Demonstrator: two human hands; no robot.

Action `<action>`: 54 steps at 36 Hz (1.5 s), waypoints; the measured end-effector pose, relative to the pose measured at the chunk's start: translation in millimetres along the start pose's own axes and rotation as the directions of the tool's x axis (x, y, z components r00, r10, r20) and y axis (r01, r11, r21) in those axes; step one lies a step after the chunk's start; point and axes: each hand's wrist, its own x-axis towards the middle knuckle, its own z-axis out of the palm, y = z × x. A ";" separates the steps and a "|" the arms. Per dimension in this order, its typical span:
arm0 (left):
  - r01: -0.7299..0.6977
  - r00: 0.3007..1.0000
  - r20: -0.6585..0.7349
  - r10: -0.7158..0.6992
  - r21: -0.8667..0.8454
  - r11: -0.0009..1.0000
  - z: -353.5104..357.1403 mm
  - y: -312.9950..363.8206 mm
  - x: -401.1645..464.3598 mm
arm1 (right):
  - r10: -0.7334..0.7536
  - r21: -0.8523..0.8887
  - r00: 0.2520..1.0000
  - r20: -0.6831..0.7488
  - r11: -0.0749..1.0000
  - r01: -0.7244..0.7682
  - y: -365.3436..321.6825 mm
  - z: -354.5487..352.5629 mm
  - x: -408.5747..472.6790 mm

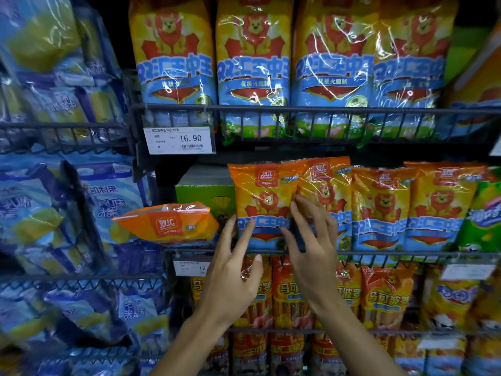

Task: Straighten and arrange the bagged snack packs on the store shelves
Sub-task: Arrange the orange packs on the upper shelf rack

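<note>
On the middle shelf stands an upright orange and blue snack pack (264, 196) with a lion on it. My left hand (233, 270) touches its lower left edge with spread fingers. My right hand (311, 240) rests its straight fingers on the pack's right side, where it overlaps a neighbouring pack (326, 185). Two more upright packs (379, 210) (439, 210) stand further right. One orange pack (168, 225) lies on its side at the left end of the shelf.
A black wire rail (379, 253) fronts the middle shelf. A green box (206, 194) sits behind the fallen pack. Larger lion packs (253, 63) fill the upper shelf above a 16.90 price tag (179, 140). Sausage packs (287, 291) stand below, blue bags (54, 199) at left.
</note>
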 end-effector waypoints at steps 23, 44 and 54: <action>0.003 0.989 -0.140 -0.035 -0.220 0.976 -2.2 3.8 30.8 | 0.056 0.133 0.989 0.135 0.988 -0.074 -4.1 -4.3 9.9; -0.004 0.997 -0.082 -0.011 -0.178 0.984 1.4 -2.0 19.3 | 0.039 -0.148 0.967 0.253 0.989 -0.001 -9.4 -1.5 -1.3; -0.066 0.998 -0.027 0.064 -0.067 0.996 -3.1 1.0 22.8 | 0.074 -0.171 0.963 0.261 0.985 -0.029 -3.6 -2.4 -2.6</action>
